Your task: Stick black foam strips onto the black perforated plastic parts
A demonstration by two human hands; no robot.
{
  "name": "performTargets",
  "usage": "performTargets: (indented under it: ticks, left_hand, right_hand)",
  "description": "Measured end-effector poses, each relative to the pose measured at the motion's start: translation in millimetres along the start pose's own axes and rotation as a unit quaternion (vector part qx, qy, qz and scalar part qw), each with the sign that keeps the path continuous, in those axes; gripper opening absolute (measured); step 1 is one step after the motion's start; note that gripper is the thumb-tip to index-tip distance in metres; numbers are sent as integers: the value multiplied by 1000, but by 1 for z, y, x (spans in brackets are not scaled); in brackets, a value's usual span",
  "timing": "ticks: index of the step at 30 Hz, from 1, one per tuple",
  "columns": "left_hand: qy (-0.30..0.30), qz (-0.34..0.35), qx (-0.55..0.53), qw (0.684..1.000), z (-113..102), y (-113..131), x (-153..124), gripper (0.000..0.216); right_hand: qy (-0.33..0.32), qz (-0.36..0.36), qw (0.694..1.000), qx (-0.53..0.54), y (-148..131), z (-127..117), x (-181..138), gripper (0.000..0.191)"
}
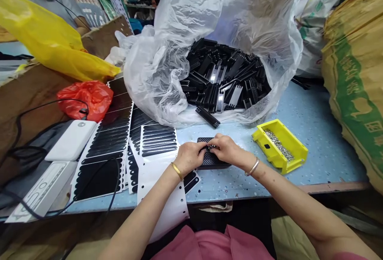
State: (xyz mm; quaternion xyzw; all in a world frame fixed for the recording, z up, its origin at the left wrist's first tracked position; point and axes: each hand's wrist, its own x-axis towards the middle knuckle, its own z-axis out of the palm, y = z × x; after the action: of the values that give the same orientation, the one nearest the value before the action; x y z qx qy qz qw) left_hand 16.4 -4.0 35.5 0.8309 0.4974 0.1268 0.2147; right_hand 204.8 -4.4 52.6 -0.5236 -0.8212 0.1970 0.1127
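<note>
Blue speckled table (239, 184), with a left hand (189, 157) and a right hand (226, 149) meeting over a black textured block (214, 161).
A clear plastic bag (155, 80) lies open at the back, heaped with black slotted parts (226, 78); a tan sack (366, 40) with a green band stands at the right edge; sheets of black strips (107, 146) overlap at left; a yellow bin (295, 167) of tiny silvery pieces (279, 145) sits to the right of the block; both hands' fingertips are drawn together, clamped on a small dark piece (208, 147) at the block's top, too hidden to tell its shape.
</note>
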Motion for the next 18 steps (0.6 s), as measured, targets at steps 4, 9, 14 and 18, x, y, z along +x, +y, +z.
performTargets:
  ticks: [4, 9, 14, 18]
  left_hand:
    - [0, -4, 4, 1000, -1, -1, 1, 32]
    - [-1, 7, -20, 1000, 0, 4, 6, 26]
    - [-19, 0, -13, 1000, 0, 11, 10, 24]
    - [-2, -17, -56, 998, 1, 9, 13, 23]
  right_hand:
    - [73, 10, 995, 61, 18, -1, -5, 23]
    - [127, 71, 988, 55, 33, -1, -10, 15]
    - [99, 74, 992, 20, 34, 0, -12, 10]
    - [103, 55, 993, 9, 37, -2, -15, 15]
